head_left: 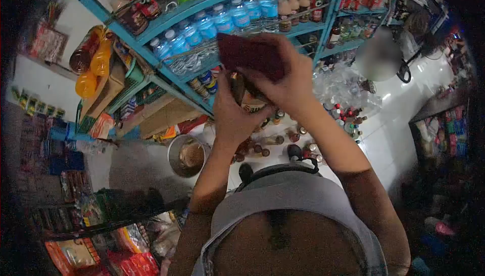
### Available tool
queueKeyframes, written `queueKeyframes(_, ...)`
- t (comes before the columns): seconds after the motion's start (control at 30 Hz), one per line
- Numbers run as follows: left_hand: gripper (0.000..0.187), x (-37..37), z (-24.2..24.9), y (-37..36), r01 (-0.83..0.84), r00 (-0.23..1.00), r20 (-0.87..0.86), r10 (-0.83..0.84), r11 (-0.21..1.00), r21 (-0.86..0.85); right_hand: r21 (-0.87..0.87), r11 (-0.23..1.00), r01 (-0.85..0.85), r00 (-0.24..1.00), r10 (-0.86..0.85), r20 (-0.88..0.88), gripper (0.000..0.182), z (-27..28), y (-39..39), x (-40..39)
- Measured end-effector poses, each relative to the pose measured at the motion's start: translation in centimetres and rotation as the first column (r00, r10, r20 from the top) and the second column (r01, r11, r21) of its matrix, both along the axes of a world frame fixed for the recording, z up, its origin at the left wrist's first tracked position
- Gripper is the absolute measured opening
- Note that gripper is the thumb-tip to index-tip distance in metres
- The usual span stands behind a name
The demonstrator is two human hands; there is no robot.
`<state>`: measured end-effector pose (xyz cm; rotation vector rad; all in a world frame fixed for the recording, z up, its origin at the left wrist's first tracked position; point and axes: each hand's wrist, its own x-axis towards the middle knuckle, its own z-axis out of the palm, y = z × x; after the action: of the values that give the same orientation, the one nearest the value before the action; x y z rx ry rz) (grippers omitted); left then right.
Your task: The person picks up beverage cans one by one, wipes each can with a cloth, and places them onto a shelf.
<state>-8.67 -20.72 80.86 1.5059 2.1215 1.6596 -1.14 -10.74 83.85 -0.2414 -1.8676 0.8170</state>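
My left hand [233, 117] is wrapped round a brown glass bottle [251, 103] with a pale label, held up in front of the shelves. A folded dark red cloth [250, 56] is gripped in my right hand [290, 76], just above the bottle and overlapping its upper part in this view. The fingers of both hands are closed. Beyond them, a row of water bottles [222, 19] with blue labels stands on the blue shelf rack [202, 4].
Several bottles [273, 140] are on the tiled floor near my feet, beside a heap of clear plastic bags [341, 89]. A metal bucket [188, 155] stands at the left. Another person [379, 56] is at the upper right. Packaged goods [73, 253] fill the lower left.
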Motion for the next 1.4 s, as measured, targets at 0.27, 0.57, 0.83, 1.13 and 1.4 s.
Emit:
queueKeyframes(0.27,0.088,0.0,1.1,-1.4,0.347,0.885,0.383,-0.266,0.925,-0.158,-0.255,0.79,-0.557,0.811,0.45,-0.374,0.05,-0.7,1.5,2.5)
queueKeyframes(0.57,0.081,0.3,0.7,-0.4,0.092,0.986,-0.133,-0.098,0.995,-0.047,0.007,0.999,-0.039,0.995,0.038,0.094,0.04,1.9,0.0,1.0)
queueKeyframes(0.83,0.081,0.5,-0.5,-0.4,-0.206,0.902,-0.4,0.162,0.976,-0.068,0.1,0.989,0.106,0.986,-0.118,0.117,0.032,0.9,0.0,1.6)
queueKeyframes(1.13,0.086,0.2,-1.2,-1.6,-0.041,0.979,-0.195,0.065,0.991,0.127,-0.759,0.239,-0.606,0.778,-0.019,-0.628,0.031,-2.0,6.3,2.0)
queueKeyframes(1.4,0.097,-0.7,-1.4,-1.9,0.091,0.979,-0.194,-0.065,0.988,0.127,-0.683,-0.089,-0.725,0.67,0.143,-0.729,0.031,-1.4,4.0,2.7)
